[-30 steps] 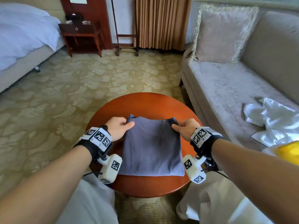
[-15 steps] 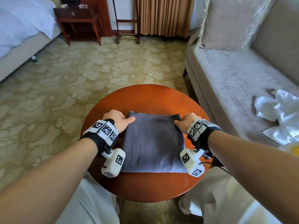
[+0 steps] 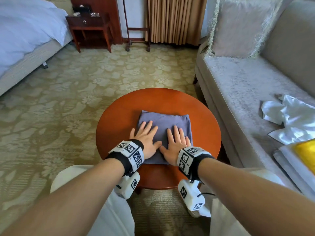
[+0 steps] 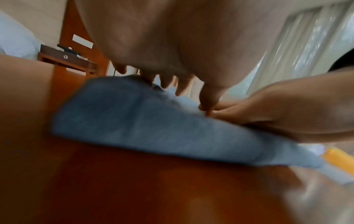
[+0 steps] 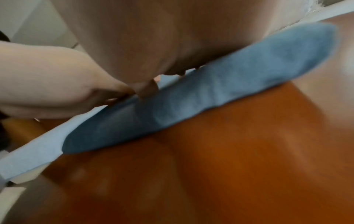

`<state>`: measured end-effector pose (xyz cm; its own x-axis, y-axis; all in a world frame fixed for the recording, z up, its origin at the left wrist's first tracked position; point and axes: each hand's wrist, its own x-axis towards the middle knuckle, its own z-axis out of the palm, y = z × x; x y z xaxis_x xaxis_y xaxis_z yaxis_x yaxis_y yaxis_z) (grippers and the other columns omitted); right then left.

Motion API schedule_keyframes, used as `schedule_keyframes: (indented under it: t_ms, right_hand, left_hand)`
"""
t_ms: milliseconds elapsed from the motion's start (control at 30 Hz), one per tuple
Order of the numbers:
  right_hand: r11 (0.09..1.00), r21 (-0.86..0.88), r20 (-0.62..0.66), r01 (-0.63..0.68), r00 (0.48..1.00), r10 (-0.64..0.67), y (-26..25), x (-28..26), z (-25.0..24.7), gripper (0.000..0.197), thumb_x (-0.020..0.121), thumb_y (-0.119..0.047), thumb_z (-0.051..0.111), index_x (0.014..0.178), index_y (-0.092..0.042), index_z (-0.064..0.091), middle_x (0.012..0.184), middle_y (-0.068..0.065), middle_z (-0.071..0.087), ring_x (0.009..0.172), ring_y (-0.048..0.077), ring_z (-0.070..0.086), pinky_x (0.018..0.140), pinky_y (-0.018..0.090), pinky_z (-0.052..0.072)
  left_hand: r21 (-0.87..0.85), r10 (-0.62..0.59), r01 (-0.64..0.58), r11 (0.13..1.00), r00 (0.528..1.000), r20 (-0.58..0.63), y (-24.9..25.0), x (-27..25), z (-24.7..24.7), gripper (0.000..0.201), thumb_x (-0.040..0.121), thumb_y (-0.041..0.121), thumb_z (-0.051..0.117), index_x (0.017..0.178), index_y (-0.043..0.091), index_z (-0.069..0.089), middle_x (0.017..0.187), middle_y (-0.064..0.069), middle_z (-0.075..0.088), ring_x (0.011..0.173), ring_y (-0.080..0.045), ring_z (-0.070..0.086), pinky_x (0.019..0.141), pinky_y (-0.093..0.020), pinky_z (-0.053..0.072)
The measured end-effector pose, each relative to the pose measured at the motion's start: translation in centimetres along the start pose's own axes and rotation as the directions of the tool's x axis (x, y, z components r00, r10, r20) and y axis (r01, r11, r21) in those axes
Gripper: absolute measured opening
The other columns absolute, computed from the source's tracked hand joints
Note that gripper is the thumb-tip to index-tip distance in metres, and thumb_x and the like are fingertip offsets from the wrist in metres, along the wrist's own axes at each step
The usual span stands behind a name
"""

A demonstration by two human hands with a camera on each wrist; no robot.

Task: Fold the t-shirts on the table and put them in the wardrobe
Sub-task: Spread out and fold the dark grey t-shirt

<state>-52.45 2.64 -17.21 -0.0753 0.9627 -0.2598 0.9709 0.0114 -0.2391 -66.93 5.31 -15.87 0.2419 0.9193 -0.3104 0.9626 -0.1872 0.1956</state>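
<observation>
Both hands lie flat, palms down with fingers straight and slightly spread, on the folded grey-blue t-shirt (image 3: 163,126) in the middle of the round wooden tabletop (image 3: 119,120). The left hand (image 3: 146,138) presses the shirt's left half, its outer fingers reaching the cloth's edge; the right hand (image 3: 175,143) presses the right half, and the two thumbs nearly meet. Neither grips anything. The head view alone shows the sofa (image 3: 238,86) with crumpled white cloth (image 3: 289,120) and a yellow item (image 3: 305,154). The blurred wrist views show the shirt's thick near edge from below the palms.
</observation>
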Motion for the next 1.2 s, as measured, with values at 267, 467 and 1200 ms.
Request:
schedule_keyframes:
  t_ms: [267,467,1200]
  right_hand:
    - [0.983,-0.025,0.072,-0.183,0.98,0.184,2.1,0.0,0.0,0.083,0.084,-0.078,0.027,0.152,-0.04,-0.005,0.159,0.0,-0.023,0.146,0.026,-0.022,0.118,0.048,-0.008]
    - [0.993,-0.021,-0.057,-0.119,0.991,0.117,1.7,2.6,-2.1,0.079,0.094,-0.057,0.035,0.154,-0.023,-0.002,0.161,0.0,-0.018,0.147,0.023,-0.018,0.119,0.048,-0.004]
    - [0.851,0.226,0.058,-0.474,0.879,0.474,2.3,-0.9,-5.3,0.065,0.081,-0.039,0.064,0.134,-0.009,0.041,0.133,0.013,0.044,0.122,0.032,0.045,0.097,0.039,0.042]
  left_hand:
    - [0.123,-0.009,0.0,0.992,0.997,0.074,-1.5,-0.2,1.6,0.083,0.091,0.073,0.024,0.154,0.033,-0.015,0.158,0.009,-0.029,0.145,-0.01,-0.027,0.116,-0.055,-0.013]
    - [0.103,0.016,-0.015,0.995,1.0,-0.006,-0.7,1.6,-1.4,0.11,0.079,0.077,0.049,0.153,0.029,-0.016,0.159,0.006,-0.028,0.148,-0.017,-0.021,0.116,-0.059,-0.007]
    - [-0.571,-0.572,0.493,0.656,0.819,0.049,-2.5,-2.3,-2.1,0.059,0.071,0.046,0.077,0.112,0.006,0.061,0.116,-0.014,0.063,0.098,-0.034,0.061,0.082,-0.036,0.05]
